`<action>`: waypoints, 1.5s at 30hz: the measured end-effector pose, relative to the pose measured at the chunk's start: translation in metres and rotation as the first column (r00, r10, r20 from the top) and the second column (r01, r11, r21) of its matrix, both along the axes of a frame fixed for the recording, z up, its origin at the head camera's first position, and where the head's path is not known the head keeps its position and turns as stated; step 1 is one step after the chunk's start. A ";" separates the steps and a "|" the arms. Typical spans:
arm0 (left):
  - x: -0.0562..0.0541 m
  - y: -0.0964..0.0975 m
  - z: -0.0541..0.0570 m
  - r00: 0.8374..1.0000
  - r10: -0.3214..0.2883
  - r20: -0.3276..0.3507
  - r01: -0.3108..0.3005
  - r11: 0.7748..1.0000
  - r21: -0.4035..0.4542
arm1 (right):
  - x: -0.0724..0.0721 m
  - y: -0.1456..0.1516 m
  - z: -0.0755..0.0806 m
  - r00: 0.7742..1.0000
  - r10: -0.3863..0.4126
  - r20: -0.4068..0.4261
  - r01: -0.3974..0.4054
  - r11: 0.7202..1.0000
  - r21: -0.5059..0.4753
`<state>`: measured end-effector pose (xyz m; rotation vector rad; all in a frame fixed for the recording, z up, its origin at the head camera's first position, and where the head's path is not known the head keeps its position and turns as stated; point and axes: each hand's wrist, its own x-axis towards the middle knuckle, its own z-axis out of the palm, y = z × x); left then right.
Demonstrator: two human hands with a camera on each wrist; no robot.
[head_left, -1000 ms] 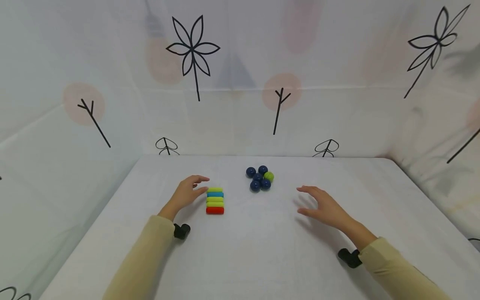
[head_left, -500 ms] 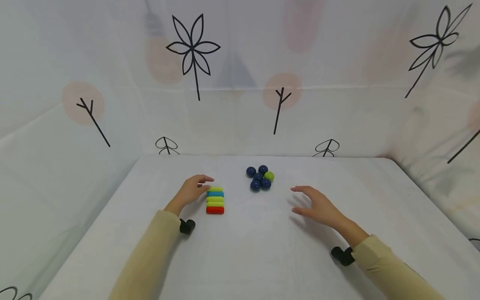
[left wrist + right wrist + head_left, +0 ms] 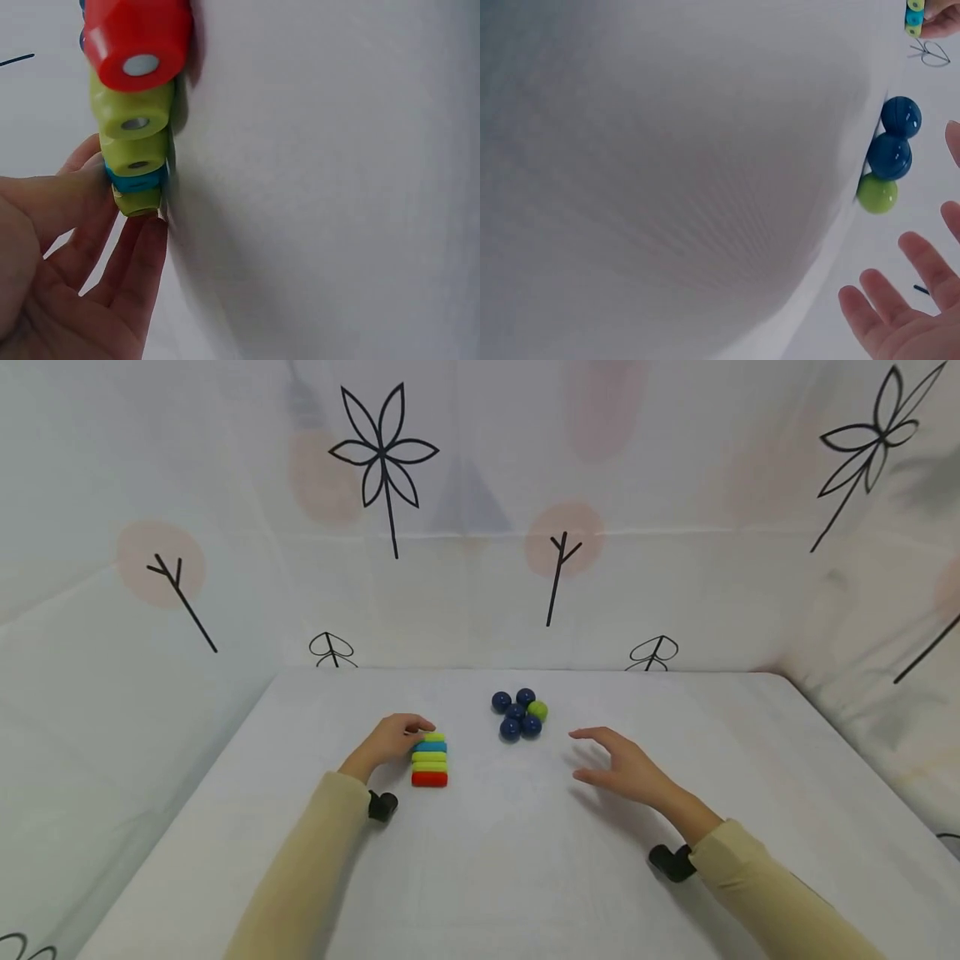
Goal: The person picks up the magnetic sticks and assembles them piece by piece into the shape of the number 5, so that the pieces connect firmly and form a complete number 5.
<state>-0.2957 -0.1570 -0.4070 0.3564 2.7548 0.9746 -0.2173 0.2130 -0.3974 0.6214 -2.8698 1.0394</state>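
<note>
A short row of magnetic toy rods lies on the table in the head view: a red rod [image 3: 430, 779] nearest, two yellow-green ones, a blue rod [image 3: 432, 747], and a far yellow-green rod [image 3: 437, 737]. Thumb and fingers of my left hand [image 3: 385, 740] pinch that farthest rod from its left end. In the left wrist view, pale metallic discs show in the ends of the red rod [image 3: 139, 45] and its neighbours. My right hand [image 3: 626, 768] hovers over the table with fingers spread and nothing in them, right of a cluster of dark blue balls [image 3: 515, 713].
One green ball [image 3: 537, 711] touches the right side of the dark blue cluster. Behind the white table [image 3: 495, 860] hangs a pale cloth [image 3: 465, 593] with drawn flowers, and it also borders both sides. Each wrist carries a small black camera.
My left hand has moved right and its fingers have closed down around the far yellow-green rod. The right hand has drifted left toward the balls, fingers still apart.
</note>
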 end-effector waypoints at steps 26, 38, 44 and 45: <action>0.005 0.015 0.013 0.999 -0.033 -0.038 0.033 0.999 0.024 | -0.011 -0.016 0.003 0.999 0.034 0.030 -0.033 0.999 -0.041; 0.021 0.047 0.018 0.988 -0.139 -0.063 0.144 0.987 0.077 | -0.014 -0.021 0.001 0.997 0.045 0.061 -0.042 0.998 -0.054; 0.031 0.062 0.016 0.967 -0.234 -0.102 0.244 0.964 0.102 | -0.016 -0.022 0.001 0.997 0.053 0.053 -0.050 0.997 -0.055; 0.032 0.064 0.015 0.963 -0.246 -0.105 0.257 0.961 0.103 | -0.016 -0.022 0.001 0.997 0.054 0.052 -0.051 0.997 -0.055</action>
